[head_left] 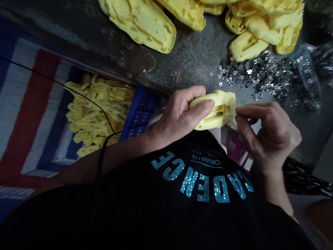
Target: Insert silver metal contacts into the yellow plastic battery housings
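My left hand (179,116) grips a small yellow plastic casing (221,106), its thumb lying across the hollow side next to a rectangular slot. My right hand (269,133) is at the casing's right end, with its fingertips pinched against the edge. Anything small between those fingertips is hidden. Below my hands is the front of my black shirt (200,184), with teal rhinestone lettering.
Larger yellow plastic shells (140,24) lie heaped on the grey concrete surface (192,59), beside a pile of small metal pieces (255,74) and a clear plastic bag (307,73). At left, a blue crate (137,114) borders yellow parts (99,111), on striped cloth (31,104).
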Available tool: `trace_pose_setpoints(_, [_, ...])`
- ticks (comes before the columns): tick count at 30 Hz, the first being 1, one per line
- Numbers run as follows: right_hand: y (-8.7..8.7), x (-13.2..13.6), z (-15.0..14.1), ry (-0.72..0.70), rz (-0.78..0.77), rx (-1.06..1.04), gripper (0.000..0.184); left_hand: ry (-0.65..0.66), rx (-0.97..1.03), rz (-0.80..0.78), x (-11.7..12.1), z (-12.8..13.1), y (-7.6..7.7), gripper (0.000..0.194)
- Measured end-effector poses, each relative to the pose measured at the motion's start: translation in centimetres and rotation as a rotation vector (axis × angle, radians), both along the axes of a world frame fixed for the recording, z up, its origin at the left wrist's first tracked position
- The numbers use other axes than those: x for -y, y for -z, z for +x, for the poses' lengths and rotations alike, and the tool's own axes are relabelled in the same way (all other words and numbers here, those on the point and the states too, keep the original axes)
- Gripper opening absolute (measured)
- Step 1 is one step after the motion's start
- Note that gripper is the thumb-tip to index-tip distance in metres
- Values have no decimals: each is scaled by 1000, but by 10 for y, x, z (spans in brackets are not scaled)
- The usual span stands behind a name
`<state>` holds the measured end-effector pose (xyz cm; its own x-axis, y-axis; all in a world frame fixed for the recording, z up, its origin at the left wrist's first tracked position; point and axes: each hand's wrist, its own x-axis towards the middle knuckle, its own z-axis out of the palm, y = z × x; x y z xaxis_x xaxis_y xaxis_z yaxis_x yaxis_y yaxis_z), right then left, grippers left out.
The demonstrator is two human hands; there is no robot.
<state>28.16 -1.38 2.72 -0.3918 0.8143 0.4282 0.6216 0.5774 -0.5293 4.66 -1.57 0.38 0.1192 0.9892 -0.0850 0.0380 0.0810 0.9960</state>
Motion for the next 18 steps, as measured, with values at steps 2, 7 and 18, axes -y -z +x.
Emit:
trace_pose_setpoints(2, [11,-6,5,60,-74,-61,26,5,-52,60,2,0,0,38])
trace_pose_setpoints(7, [36,-23,11,-54,-348,-170,57,16,-235,263,6,4,-3,40])
trace_pose_setpoints(18, [54,-5,11,99,-199,-260,65,370,57,96,4,3,-1,46])
